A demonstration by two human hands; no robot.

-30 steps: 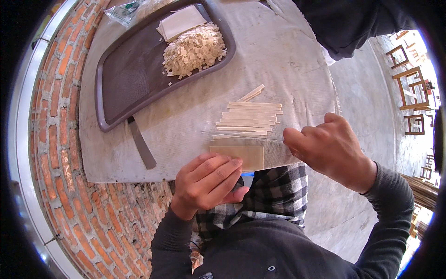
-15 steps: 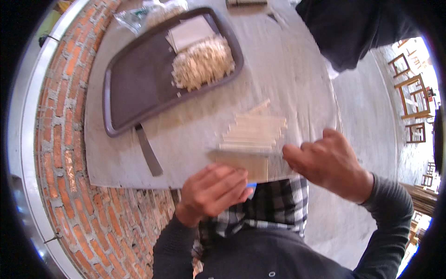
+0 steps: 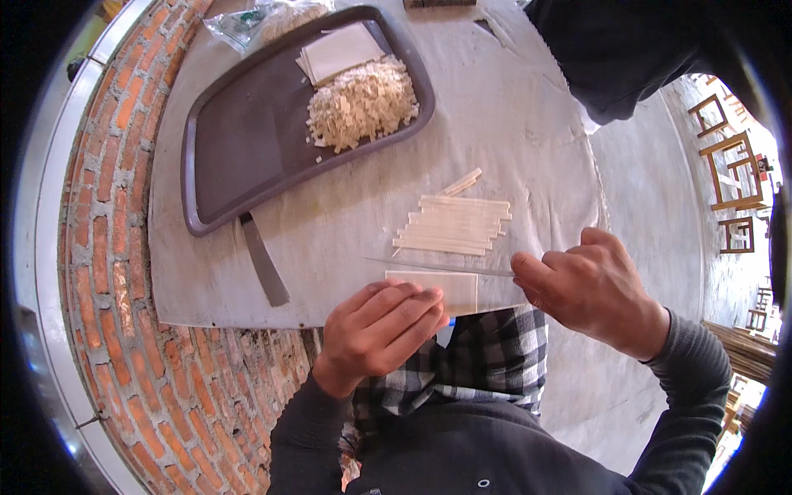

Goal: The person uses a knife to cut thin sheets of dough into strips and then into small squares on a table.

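My left hand (image 3: 381, 334) is closed on a pale rectangular sheet (image 3: 459, 291) at the table's front edge, fingertips on top and thumb hidden. My right hand (image 3: 582, 293) grips a long thin knife (image 3: 445, 265), its blade lying across the sheet's back side; the handle is hidden in my fingers. Just beyond the blade lie several pale narrow strips (image 3: 450, 223), with a few set askew behind them. A flat metal blade (image 3: 264, 268) rests to the left, partly under a dark brown tray (image 3: 223, 157), which holds a stack of pale sheets (image 3: 338, 49) and a heap of small pieces (image 3: 363, 103).
A plastic bag (image 3: 235, 25) lies behind the tray on the cloth-covered table (image 3: 528, 165). A person in dark clothing (image 3: 610, 49) is at the back right. A brick wall (image 3: 124, 247) runs along the left; wooden chairs (image 3: 730, 173) stand far right.
My view has shifted, so the tray and table sit a little right and lower in the picture. The knife and both hands have moved slightly toward me, leaving a wider gap from the strips.
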